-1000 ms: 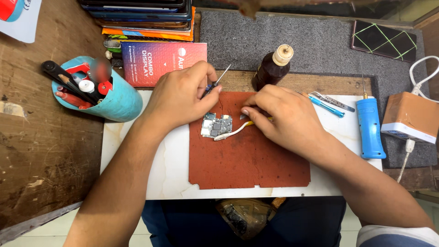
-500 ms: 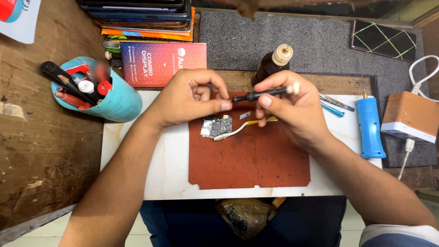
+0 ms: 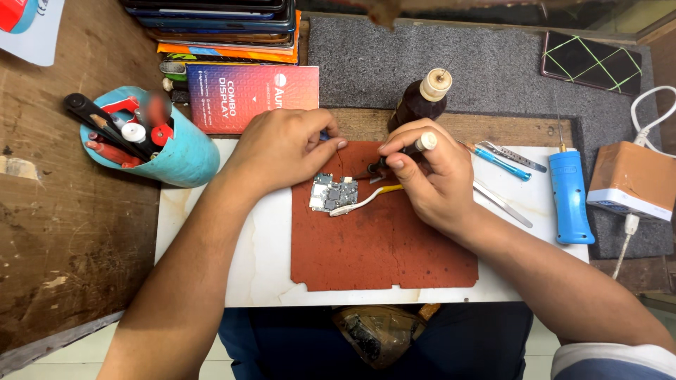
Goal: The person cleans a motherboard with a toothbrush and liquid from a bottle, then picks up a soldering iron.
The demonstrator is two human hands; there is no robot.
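Note:
A small circuit board (image 3: 332, 193) lies on a red-brown mat (image 3: 384, 243), and a white and yellow flex strip (image 3: 366, 199) runs off it to the right. My right hand (image 3: 433, 179) grips a dark screwdriver (image 3: 401, 153) with a cream cap. Its tip points down-left, just above the board's upper right corner. My left hand (image 3: 282, 148) rests at the mat's upper left with its fingers pinched. A bit of a small blue tool (image 3: 324, 134) shows at its fingertips; the rest of the tool is hidden.
The mat sits on a white slab (image 3: 225, 246). A teal cup of tools (image 3: 176, 151) stands left, a brown bottle (image 3: 419, 105) behind the mat. Tweezers (image 3: 503, 158), a blue pen-like tool (image 3: 569, 197) and an orange box (image 3: 634, 179) lie right. Books (image 3: 246, 95) are stacked behind.
My right hand has lifted off the mat and taken the screwdriver near my left hand's fingers. It then tilted the tip down toward the board. My left hand barely moved.

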